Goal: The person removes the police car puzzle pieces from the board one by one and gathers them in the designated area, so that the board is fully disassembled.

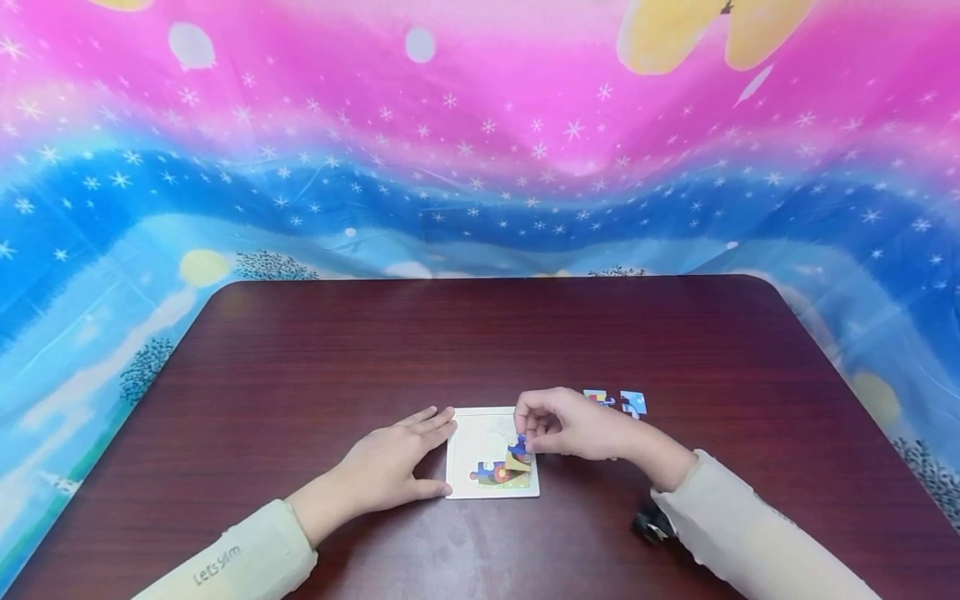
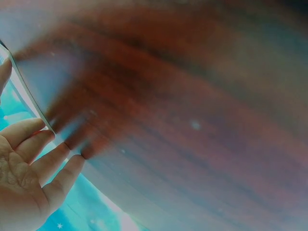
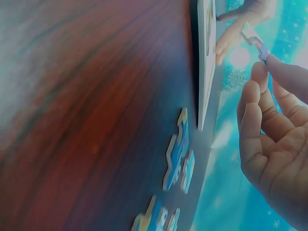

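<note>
A white puzzle tray [image 1: 462,437] lies flat on the dark table. Along its left edge rests my left hand [image 1: 386,467], fingers spread and nearly straight, the thumb at the near corner. My right hand [image 1: 573,427] pinches a jigsaw piece [image 3: 260,48] between thumb and fingertips, over the tray's right side. That piece looks tilted in the head view; whether it touches the tray I cannot tell. Colourful puzzle pieces [image 1: 495,477] lie in the tray's near right part. In the left wrist view, the left fingers [image 2: 50,161] lie against the tray's edge.
Several loose puzzle pieces [image 1: 633,403] lie on the table beyond the right hand, partly hidden by it. A black object [image 1: 652,525] shows under the right sleeve. Behind the wooden table [image 1: 480,333] hangs a pink and blue printed cloth [image 1: 480,167].
</note>
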Motion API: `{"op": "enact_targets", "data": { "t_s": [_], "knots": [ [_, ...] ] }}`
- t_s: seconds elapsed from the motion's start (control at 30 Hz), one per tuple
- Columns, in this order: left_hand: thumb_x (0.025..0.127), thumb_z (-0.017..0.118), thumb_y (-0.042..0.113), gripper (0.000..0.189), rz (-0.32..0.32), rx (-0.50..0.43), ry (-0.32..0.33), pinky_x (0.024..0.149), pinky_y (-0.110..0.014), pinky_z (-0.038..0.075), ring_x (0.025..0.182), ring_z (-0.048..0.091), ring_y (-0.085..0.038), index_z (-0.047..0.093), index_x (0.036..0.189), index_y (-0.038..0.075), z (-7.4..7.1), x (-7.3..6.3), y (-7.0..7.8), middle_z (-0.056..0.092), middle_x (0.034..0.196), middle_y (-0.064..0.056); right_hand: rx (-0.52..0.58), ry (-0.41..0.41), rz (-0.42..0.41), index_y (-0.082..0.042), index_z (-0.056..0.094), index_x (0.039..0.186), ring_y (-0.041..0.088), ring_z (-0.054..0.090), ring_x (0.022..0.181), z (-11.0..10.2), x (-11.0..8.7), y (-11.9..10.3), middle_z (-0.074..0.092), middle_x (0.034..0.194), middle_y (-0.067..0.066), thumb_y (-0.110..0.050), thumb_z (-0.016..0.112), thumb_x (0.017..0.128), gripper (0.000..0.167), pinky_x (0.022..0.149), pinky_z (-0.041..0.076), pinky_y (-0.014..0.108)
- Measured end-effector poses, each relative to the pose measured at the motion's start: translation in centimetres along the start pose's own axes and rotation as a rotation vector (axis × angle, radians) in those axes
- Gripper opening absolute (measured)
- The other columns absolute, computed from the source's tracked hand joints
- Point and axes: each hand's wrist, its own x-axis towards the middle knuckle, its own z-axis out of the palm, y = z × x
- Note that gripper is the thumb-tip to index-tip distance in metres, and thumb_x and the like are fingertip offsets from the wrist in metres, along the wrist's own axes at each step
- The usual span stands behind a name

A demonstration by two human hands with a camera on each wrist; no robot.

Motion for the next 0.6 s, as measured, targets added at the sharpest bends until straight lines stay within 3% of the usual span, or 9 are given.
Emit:
{"op": "enact_targets", "data": {
  "t_s": [0.3,0.6],
  "knots": [
    [0.082,0.075,0.050,0.078,0.006,0.002,0.001,0.106,-0.046,0.049,0.145,0.042,-0.026,0.052,0.145,0.010,0.1,0.0,-0.1,0.044,0.156,-0.003,0.006,0.027,0.022,-0.011,0.061,0.094,0.011,0.057,0.070,-0.8,-1.6,0.7,0.061,0.078,-0.001,-0.005,0.071,0.089,0.013,0.061,0.053,0.024],
    [0.082,0.075,0.051,0.078,0.013,0.010,0.000,0.107,-0.046,0.048,0.145,0.042,-0.026,0.052,0.145,0.010,0.2,0.1,-0.2,0.044,0.156,-0.003,-0.003,0.031,0.031,-0.010,0.061,0.096,0.009,0.058,0.076,-1.3,-3.2,1.6,0.062,0.081,-0.002,-0.005,0.071,0.089,0.013,0.068,0.054,0.024]
  ]
}}
